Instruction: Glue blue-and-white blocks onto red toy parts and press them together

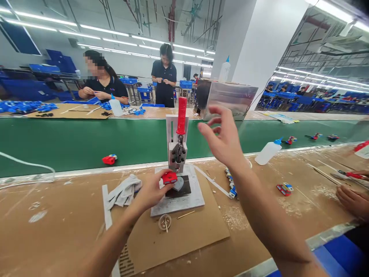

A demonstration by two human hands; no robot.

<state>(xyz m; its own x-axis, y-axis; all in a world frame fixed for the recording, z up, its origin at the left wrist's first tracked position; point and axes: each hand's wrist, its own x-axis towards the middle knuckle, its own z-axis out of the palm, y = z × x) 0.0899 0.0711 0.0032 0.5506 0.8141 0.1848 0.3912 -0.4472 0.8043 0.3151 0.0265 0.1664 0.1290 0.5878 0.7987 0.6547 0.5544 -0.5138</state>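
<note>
My left hand (151, 190) is closed on a red plastic part (169, 177), pinched between thumb and fingers. It holds the part at a round grey fixture (178, 183) on a black pad, beneath a hand press (177, 152). Whether the part rests on the fixture I cannot tell. The press has an upright red lever handle (181, 115) and a metal base plate (188, 204). To the right of the handle, my right hand (221, 134) is raised with fingers curved and apart, holding nothing and not touching the handle.
A small cup (165, 222) and a thin stick (186, 214) lie before the press, a grey cloth (127, 189) left of it. A white bottle (268, 152) and red-blue part (285, 189) are at right, near a co-worker's hand (353, 200). A green conveyor (72, 142) runs behind.
</note>
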